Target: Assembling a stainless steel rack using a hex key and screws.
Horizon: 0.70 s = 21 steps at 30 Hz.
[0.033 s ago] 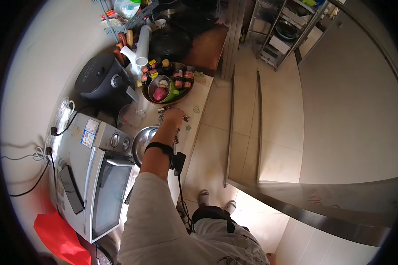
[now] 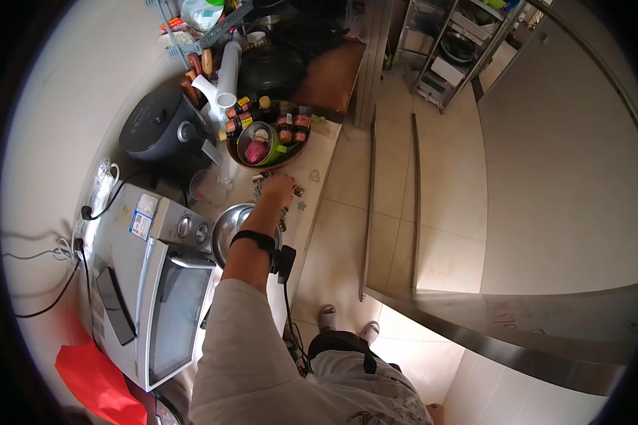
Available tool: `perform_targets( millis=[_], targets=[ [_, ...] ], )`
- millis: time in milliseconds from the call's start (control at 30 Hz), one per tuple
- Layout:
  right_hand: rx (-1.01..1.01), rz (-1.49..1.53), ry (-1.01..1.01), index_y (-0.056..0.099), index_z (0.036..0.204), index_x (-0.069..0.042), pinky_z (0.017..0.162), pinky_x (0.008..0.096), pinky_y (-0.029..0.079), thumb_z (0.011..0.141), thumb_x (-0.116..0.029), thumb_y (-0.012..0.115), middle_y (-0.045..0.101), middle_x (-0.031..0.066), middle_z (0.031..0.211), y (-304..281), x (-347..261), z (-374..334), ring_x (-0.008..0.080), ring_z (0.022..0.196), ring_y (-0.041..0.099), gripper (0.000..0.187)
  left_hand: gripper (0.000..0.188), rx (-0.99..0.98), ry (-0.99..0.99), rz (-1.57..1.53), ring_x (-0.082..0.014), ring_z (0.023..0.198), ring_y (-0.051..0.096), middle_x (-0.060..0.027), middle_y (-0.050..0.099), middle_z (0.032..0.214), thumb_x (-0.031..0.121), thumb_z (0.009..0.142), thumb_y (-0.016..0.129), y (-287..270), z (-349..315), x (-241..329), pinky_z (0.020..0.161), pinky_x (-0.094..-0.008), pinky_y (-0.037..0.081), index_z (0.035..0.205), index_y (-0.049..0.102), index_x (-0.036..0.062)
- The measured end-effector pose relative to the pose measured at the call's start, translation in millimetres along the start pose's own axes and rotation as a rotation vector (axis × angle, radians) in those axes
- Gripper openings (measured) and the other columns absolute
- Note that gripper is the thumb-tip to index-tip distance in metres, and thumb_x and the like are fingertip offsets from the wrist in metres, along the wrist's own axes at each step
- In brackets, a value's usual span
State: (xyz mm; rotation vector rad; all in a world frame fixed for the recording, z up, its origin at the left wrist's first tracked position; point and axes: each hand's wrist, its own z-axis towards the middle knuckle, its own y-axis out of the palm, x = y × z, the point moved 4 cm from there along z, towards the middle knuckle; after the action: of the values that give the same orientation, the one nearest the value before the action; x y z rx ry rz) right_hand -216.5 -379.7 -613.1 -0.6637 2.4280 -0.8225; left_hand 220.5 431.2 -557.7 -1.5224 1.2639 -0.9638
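Observation:
My left hand (image 2: 279, 185) reaches out over the pale counter, seen from the back with its fingers curled in. Beneath it lies a small dark-and-light patterned thing (image 2: 258, 185), mostly covered by the hand, its kind unclear. Closer to me, a shiny metal bowl (image 2: 223, 234) sits partly behind my forearm, which wears a black strap with a small device (image 2: 285, 263). Beyond the hand, a round brown tray (image 2: 252, 166) bears several dark bottles (image 2: 286, 127) and a green bowl (image 2: 280, 150) with a purple-red onion (image 2: 256, 151) and garlic. Only a sliver of my right hand (image 2: 437, 413) shows low beside my body.
A clear measuring cup (image 2: 207, 185) stands left of my hand. Further left are a black air fryer (image 2: 156, 124) and a silver oven (image 2: 181, 297) with a phone-like dark slab (image 2: 115, 304) on top. Tiled floor (image 2: 340, 234) lies right of the counter; a metal-edged panel (image 2: 503, 340) stands beyond.

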Motion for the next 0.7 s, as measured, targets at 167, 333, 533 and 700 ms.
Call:
perform_targets(
  millis=[167, 333, 533, 700],
  targets=[
    [0.014, 0.047, -0.063, 0.063, 0.073, 0.002, 0.047, 0.0296, 0.044, 0.065, -0.018, 0.075, 0.060, 0.0079, 0.060, -1.7, -47.9, -1.8, 0.0158, 0.050, 0.055, 0.024, 0.029, 0.061, -0.026, -0.229, -0.0277, 0.100, 0.057, -0.0122, 0.060, 0.105, 0.020, 0.074, 0.060, -18.4, -9.2, 31.3, 0.084, -0.0404, 0.045, 0.101, 0.063, 0.0090],
    [0.015, 0.066, -0.089, 0.063, 0.077, 0.001, 0.046, 0.0296, 0.044, 0.065, -0.020, 0.076, 0.059, 0.0061, 0.058, -10.0, -63.2, 5.1, 0.0149, 0.050, 0.055, 0.027, 0.029, 0.122, -0.172, -0.031, -0.0263, 0.097, 0.058, -0.0126, 0.056, 0.108, 0.014, 0.076, 0.057, -9.9, -8.7, 44.5, 0.082, -0.0411, 0.044, 0.104, 0.059, 0.0091],
    [-0.108, -0.164, -0.186, 0.066, 0.080, 0.000, 0.054, 0.0306, 0.048, 0.067, -0.030, 0.075, 0.064, 0.0095, 0.066, -14.2, -53.0, 10.2, 0.0162, 0.057, 0.060, 0.034, 0.021, 0.479, -0.124, -0.337, -0.0329, 0.088, 0.058, -0.0135, 0.056, 0.098, 0.010, 0.073, 0.058, -39.5, -39.1, 38.3, 0.076, -0.0415, 0.046, 0.094, 0.058, 0.0068],
    [-0.121, -0.295, -0.296, 0.068, 0.076, 0.000, 0.059, 0.0291, 0.049, 0.068, -0.038, 0.074, 0.065, 0.0097, 0.066, -15.3, -44.7, 51.0, 0.0154, 0.061, 0.061, 0.038, 0.011, 0.649, 0.000, -0.576, -0.0357, 0.084, 0.057, -0.0174, 0.058, 0.087, 0.008, 0.071, 0.058, -95.4, -94.9, 70.3, 0.074, -0.0434, 0.047, 0.081, 0.060, 0.0035]
  ],
)
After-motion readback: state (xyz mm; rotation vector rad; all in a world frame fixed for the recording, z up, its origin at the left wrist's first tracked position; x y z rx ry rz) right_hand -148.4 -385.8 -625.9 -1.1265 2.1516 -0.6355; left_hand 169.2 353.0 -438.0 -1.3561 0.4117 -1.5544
